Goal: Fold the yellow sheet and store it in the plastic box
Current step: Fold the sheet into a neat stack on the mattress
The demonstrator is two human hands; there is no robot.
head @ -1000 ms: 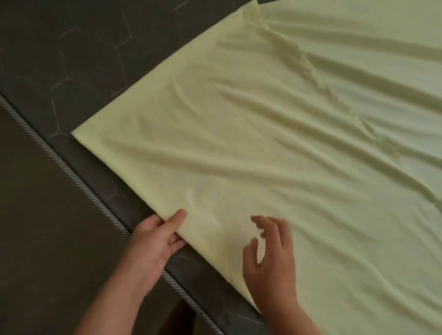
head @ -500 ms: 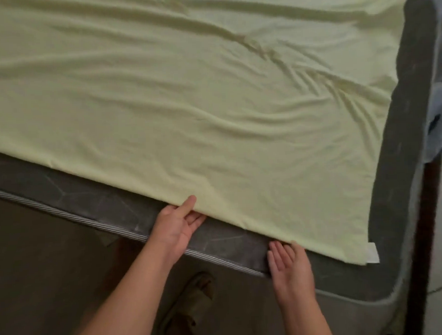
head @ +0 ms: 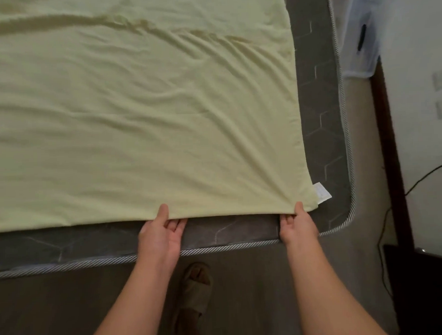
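Yellow sheet (head: pixel 136 115) spread flat over a dark grey mattress (head: pixel 322 127), wrinkled in long creases toward the far middle and right. Near edge of the sheet running roughly parallel to the mattress edge, with a strip of bare mattress between it and the striped piping (head: pixel 231 248). Left hand (head: pixel 160 237) pinching that near edge, thumb on top of the cloth, fingers tucked beneath it. Right hand (head: pixel 297 226) pinching the same edge close to the near right corner, thumb on top, fingers curled under, cloth gathered into small radiating folds at the grip. Both hands closed on the sheet, well apart from each other along the edge. White label (head: pixel 322 193) sticking out at the sheet's near right corner, just beside the right hand, lying on the bare mattress. Clear plastic box (head: pixel 359 34) off the far right side of the mattress, beside its edge, well apart from the sheet; contents too blurred to tell. One foot in a brown sandal (head: pixel 195 292) on the floor between the two forearms. Black cable (head: pixel 385 236) trailing down at the right, near a dark piece of furniture (head: pixel 427 285).
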